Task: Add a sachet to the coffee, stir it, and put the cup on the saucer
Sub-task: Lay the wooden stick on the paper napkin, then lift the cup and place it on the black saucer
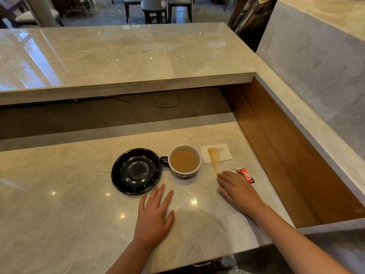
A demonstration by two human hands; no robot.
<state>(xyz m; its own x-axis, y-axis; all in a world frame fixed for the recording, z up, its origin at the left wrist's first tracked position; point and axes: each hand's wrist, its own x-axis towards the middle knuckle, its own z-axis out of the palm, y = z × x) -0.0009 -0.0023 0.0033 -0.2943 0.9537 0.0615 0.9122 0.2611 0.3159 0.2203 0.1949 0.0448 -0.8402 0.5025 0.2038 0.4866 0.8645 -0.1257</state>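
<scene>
Both hands lie flat and spread on the tabletop point(59, 204), holding nothing: left hand point(155, 216), right hand point(240, 191). The sachet point(245, 175) lies just beyond the right hand. It is probably light and flimsy; pinch one edge.

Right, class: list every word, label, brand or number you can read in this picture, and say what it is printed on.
No text reads clearly.
Sachet: red, white and black print, too blurred to read.
Dark boards at the far right: pale lettering, too blurred to read.
Cup, saucer, napkin, stirrer: no print seen.
</scene>
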